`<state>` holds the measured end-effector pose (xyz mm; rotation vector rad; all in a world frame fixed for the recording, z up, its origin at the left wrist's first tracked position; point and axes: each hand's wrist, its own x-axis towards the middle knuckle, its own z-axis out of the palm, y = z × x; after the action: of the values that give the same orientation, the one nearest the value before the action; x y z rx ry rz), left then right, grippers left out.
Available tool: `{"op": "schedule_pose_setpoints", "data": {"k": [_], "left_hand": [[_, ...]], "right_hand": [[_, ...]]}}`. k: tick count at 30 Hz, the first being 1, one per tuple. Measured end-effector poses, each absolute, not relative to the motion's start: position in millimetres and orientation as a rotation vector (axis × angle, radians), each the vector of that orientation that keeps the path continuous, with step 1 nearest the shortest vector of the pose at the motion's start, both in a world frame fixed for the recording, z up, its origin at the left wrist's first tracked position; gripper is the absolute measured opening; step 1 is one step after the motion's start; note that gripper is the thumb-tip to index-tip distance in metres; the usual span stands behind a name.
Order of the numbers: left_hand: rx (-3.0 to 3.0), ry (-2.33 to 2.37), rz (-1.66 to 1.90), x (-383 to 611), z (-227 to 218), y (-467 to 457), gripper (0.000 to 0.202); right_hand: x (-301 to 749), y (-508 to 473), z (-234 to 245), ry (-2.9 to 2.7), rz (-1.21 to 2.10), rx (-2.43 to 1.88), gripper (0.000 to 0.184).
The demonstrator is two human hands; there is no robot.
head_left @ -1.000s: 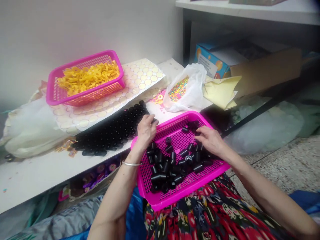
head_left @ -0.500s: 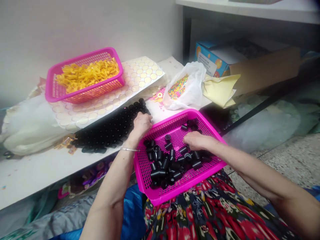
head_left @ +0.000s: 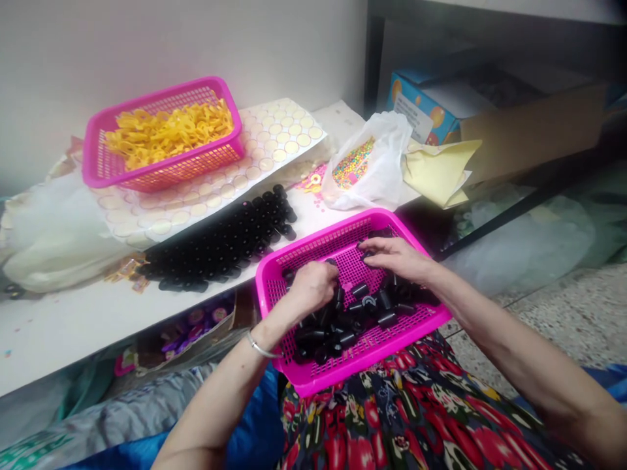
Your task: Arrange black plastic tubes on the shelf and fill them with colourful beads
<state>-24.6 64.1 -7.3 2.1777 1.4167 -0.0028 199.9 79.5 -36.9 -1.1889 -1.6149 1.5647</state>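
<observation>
A magenta basket (head_left: 313, 377) rests on my lap and holds several loose black plastic tubes (head_left: 343, 329). My left hand (head_left: 313, 287) is inside it, fingers curled down over the pile of tubes; what it grips is hidden. My right hand (head_left: 396, 256) reaches across the basket's far side, fingers bent and pinching at a black tube near the rim. On the low white table (head_left: 73, 333) to the left, many black tubes stand packed in rows as a block (head_left: 220, 241).
A pink basket (head_left: 161, 173) of yellow plastic pieces sits at the table's back on a sheet of round stickers (head_left: 274, 147). A white bag of coloured beads (head_left: 367, 166), yellow paper (head_left: 438, 173) and a cardboard box (head_left: 533, 127) lie to the right. Speckled floor at the right.
My left hand came back from the block of standing tubes into the magenta basket. My right hand moved from the basket's middle toward its far edge.
</observation>
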Motion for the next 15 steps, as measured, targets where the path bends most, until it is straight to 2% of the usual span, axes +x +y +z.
{"op": "schedule_pose_setpoints", "data": {"k": [3,6,11,15], "left_hand": [[2.259,1.366,-0.174,-16.4,-18.7,51.0,0.012],[2.35,1.234,-0.147,-7.9,-24.2,49.2,0.015],[2.341,1.098,-0.197,16.0,-31.0,53.9,0.024],[2.311,1.113,-0.309,29.1,-41.4,59.1,0.022]], "right_hand": [[201.1,65.6,-35.3,-1.043,1.762,-1.099,0.025],[204.7,53.2,-33.8,-0.702,1.826,-1.05,0.018],[213.4,37.2,-33.3,-0.54,1.823,-1.031,0.023],[219.0,24.9,-33.9,-0.496,1.842,-1.032,0.023]]}}
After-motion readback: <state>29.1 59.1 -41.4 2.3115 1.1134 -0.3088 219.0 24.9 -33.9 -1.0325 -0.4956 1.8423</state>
